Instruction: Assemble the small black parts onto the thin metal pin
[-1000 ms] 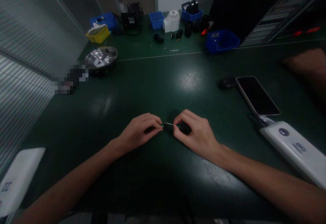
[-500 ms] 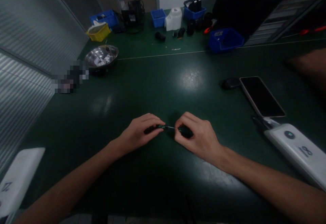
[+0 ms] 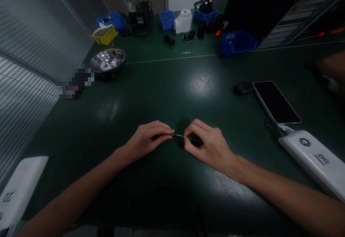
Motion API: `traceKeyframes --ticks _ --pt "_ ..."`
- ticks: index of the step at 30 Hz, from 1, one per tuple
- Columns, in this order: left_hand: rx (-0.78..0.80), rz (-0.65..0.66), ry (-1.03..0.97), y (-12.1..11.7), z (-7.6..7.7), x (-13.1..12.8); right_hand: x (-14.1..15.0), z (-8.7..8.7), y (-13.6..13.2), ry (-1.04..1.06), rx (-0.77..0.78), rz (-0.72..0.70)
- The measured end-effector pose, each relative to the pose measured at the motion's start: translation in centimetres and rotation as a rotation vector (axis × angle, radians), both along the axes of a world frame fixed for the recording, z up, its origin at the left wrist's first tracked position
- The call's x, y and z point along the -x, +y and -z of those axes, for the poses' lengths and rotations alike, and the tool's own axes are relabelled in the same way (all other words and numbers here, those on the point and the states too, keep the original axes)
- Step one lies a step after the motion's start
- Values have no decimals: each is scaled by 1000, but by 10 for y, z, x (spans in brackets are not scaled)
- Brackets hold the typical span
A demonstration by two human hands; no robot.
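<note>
My left hand (image 3: 151,136) is closed, its thumb and fingertips pinching the dark green end of what looks like a small screwdriver (image 3: 178,135). The thin metal shaft lies nearly level across the gap between my hands. My right hand (image 3: 208,140) is also closed, thumb and forefinger pinched at the right end of the shaft. Those fingertips hide that end, so I cannot tell what is on it. Both hands are low over the green table (image 3: 151,97).
Right: black mouse (image 3: 244,88), phone (image 3: 276,101), white power bank (image 3: 314,158); another person's blurred hand (image 3: 332,64) at the edge. Left: white device (image 3: 23,186), metal bowl (image 3: 107,59). Back: yellow bin (image 3: 105,36), blue bins (image 3: 238,43), white housing (image 3: 183,21), black parts (image 3: 169,39).
My left fingers now cover more of the green end. Both hands otherwise stay nearly in place. The other person's hand at the right edge has shifted.
</note>
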State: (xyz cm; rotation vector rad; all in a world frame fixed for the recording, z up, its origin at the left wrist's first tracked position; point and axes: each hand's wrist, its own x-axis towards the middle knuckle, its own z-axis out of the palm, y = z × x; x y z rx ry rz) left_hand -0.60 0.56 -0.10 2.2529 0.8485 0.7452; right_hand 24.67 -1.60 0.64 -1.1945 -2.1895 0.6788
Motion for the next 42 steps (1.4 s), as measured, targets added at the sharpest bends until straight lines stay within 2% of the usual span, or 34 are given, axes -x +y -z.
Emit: traceKeyframes --ticks 8,14,19,22,26,30,35,38,42 --pt "-96 56 18 -1 0 -2 1 3 0 -75 -22 -40" --pt "-81 127 5 -4 2 -6 1 4 -2 -95 -43 -140" --pt "-130 74 49 -6 -1 -6 1 4 -2 -21 -24 -72" --pt "-193 60 143 -6 -1 -4 1 3 -1 -18 -21 -20" --pt "-268 72 301 -6 -1 -1 1 3 -1 -91 -43 39" --pt "-282 73 370 -5 -1 0 1 6 -2 -230 -90 65" --pt "-183 54 304 -3 -4 4 2 5 -4 -294 -125 90" --pt "-106 101 216 -2 -5 6 2 4 -4 -289 -108 101" --pt "-132 164 233 -4 -3 4 3 5 -2 -254 -85 118"
